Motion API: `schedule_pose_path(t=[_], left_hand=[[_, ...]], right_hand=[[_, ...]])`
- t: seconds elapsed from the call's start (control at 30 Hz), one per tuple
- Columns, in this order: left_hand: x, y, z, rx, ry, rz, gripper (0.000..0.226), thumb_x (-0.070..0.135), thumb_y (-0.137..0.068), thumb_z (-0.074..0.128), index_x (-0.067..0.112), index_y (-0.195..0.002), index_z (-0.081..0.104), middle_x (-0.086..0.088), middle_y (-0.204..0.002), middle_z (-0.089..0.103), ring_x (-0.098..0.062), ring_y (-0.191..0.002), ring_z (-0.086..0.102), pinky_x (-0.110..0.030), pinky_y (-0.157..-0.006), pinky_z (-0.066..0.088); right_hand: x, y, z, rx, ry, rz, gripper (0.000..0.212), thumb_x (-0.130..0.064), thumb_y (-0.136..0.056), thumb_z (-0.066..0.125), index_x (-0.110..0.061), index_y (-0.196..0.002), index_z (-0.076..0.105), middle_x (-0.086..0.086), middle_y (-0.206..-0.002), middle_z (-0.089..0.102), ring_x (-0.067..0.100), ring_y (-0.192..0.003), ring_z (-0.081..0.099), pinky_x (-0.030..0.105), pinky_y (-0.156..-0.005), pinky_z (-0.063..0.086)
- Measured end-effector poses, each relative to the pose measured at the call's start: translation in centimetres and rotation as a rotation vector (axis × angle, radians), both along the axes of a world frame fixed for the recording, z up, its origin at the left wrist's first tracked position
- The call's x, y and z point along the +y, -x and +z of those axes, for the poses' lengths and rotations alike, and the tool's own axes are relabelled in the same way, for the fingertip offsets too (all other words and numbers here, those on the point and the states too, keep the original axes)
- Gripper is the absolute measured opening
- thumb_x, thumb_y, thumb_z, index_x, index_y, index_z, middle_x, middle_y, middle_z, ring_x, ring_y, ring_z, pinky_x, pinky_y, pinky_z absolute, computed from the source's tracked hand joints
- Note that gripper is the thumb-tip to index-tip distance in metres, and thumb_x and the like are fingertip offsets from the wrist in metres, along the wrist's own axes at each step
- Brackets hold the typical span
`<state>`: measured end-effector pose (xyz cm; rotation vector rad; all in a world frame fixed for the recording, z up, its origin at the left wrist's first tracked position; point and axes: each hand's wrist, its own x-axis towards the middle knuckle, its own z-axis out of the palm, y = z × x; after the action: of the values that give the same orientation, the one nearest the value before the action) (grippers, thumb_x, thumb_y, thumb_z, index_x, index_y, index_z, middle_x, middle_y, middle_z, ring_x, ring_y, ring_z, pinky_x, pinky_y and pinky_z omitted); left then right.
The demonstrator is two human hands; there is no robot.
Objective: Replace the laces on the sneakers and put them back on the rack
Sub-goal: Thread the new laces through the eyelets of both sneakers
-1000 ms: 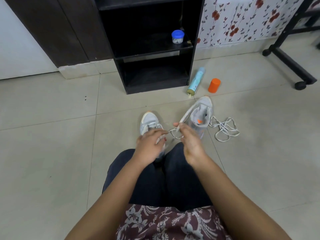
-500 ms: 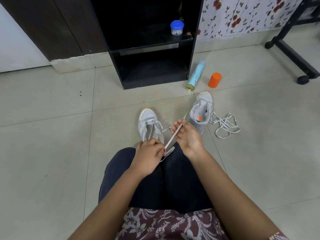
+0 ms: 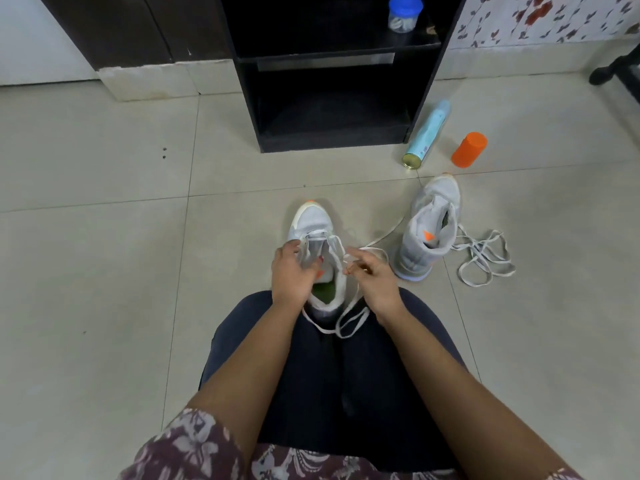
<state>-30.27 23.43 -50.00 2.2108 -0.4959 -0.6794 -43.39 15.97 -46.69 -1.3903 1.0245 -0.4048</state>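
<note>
Left hand (image 3: 291,275) grips sneaker (image 3: 313,225); right hand (image 3: 372,277) pinches lace (image 3: 349,320).

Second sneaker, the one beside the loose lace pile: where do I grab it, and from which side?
Take the second sneaker by its heel collar, coming from above on the near side. Its heel is the near end and the opening gapes upward, so fingers can likely hook inside, thumb behind. The loose lace lies along its right side; avoid that flank.

Pale tiles cover the floor (image 3: 86,271). A black open shelf unit (image 3: 329,143) stands at the back — dark wood panels (image 3: 131,29) to its left, floral wallpaper (image 3: 554,19) to its right.
</note>
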Motion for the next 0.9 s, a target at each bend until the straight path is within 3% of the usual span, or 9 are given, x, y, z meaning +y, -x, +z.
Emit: schedule_pose_path(t=[0.07, 0.17, 0.27, 0.33, 0.43, 0.5, 0.6, 0.7, 0.9], left_hand=[[-0.9, -0.5, -0.6, 0.006, 0.0, 0.011, 0.045, 0.037, -0.087, 0.063, 0.012, -0.124, 0.054, -0.005, -0.118, 0.054, -0.021, -0.105, 0.056, -0.023, -0.083, 0.044], [-1.4, -1.4, -1.0, 0.023, 0.001, 0.021, 0.034, 0.036, -0.093, 0.054, 0.013, -0.116, 0.064, -0.006, -0.112, 0.056, -0.019, -0.094, 0.059, -0.011, -0.065, 0.041], [-1.2, -2.0, -1.9, 0.018, -0.041, 0.013, 0.034, 0.017, -0.094, 0.046, 0.014, -0.123, 0.064, -0.008, -0.116, 0.058, -0.024, -0.101, 0.059, -0.022, -0.078, 0.039], [-0.9, -2.2, -2.4, 0.065, -0.001, 0.04, 0.036, 0.011, -0.09, 0.045, 0.014, -0.118, 0.067, -0.007, -0.11, 0.065, -0.026, -0.099, 0.061, -0.027, -0.079, 0.044], [-0.8, -2.3, -2.3, 0.175, 0.066, 0.11, 0.03, 0.003, -0.089, 0.045, 0.01, -0.102, 0.071, -0.004, -0.096, 0.068, -0.021, -0.087, 0.06, -0.027, -0.075, 0.045], [-0.8, -2.5, -2.4, 0.228, 0.091, 0.15, 0.024, 0.003, -0.089, 0.047, 0.011, -0.092, 0.07, -0.004, -0.091, 0.067, -0.02, -0.083, 0.058, -0.029, -0.073, 0.044], [-0.8, -2.9, -2.6, 0.283, 0.109, 0.179, 0.025, 0.001, -0.087, 0.048, 0.008, -0.095, 0.07, -0.003, -0.093, 0.069, -0.017, -0.081, 0.059, -0.024, -0.069, 0.046], [-0.8, -3.0, -2.3, 0.323, 0.146, 0.184, 0.03, -0.004, -0.086, 0.046, 0.01, -0.099, 0.07, 0.001, -0.089, 0.066, -0.01, -0.076, 0.055, -0.015, -0.062, 0.043], [-0.8, -3.1, -2.4, 0.323, 0.162, 0.172, 0.032, -0.004, -0.087, 0.046, 0.008, -0.105, 0.07, 0.001, -0.092, 0.065, -0.011, -0.08, 0.055, -0.015, -0.063, 0.042]], right_hand=[[-0.2, -0.7, -1.1, 0.059, 0.09, 0.046, 0.02, -0.012, -0.089, 0.064, -0.026, -0.103, 0.06, -0.009, -0.08, 0.07, 0.001, -0.083, 0.064, 0.015, -0.082, 0.046], [-0.8, -1.9, -2.3, 0.146, 0.266, 0.066, 0.008, -0.019, -0.088, 0.067, -0.026, -0.084, 0.066, -0.01, -0.078, 0.071, 0.009, -0.08, 0.067, 0.03, -0.078, 0.053], [-1.5, -2.9, -2.9, 0.202, 0.357, 0.049, 0.009, -0.016, -0.088, 0.067, -0.017, -0.092, 0.074, -0.002, -0.084, 0.073, 0.016, -0.08, 0.068, 0.031, -0.079, 0.054], [-1.8, -3.7, -3.4, 0.223, 0.426, 0.076, 0.016, -0.017, -0.088, 0.066, -0.019, -0.101, 0.074, -0.001, -0.09, 0.074, 0.016, -0.086, 0.068, 0.031, -0.083, 0.052], [-2.0, -5.4, -4.2, 0.309, 0.556, 0.159, 0.021, -0.025, -0.087, 0.065, -0.026, -0.108, 0.069, -0.004, -0.09, 0.073, 0.018, -0.097, 0.063, 0.039, -0.094, 0.045], [-2.0, -6.5, -4.6, 0.422, 0.668, 0.227, 0.015, -0.031, -0.089, 0.061, -0.029, -0.101, 0.07, -0.007, -0.088, 0.072, 0.015, -0.102, 0.057, 0.034, -0.1, 0.032], [-1.9, -7.9, -4.9, 0.578, 0.808, 0.27, 0.02, -0.033, -0.092, 0.052, -0.029, -0.089, 0.072, -0.007, -0.08, 0.068, 0.014, -0.104, 0.049, 0.031, -0.098, 0.021], [-1.6, -9.0, -5.4, 0.641, 0.844, 0.271, 0.025, -0.031, -0.092, 0.05, -0.026, -0.083, 0.073, -0.006, -0.074, 0.067, 0.018, -0.102, 0.048, 0.035, -0.099, 0.022], [-1.9, -9.0, -5.8, 0.636, 0.693, 0.25, 0.025, -0.037, -0.094, 0.049, -0.031, -0.094, 0.073, -0.009, -0.087, 0.07, 0.012, -0.111, 0.045, 0.036, -0.104, 0.019]])
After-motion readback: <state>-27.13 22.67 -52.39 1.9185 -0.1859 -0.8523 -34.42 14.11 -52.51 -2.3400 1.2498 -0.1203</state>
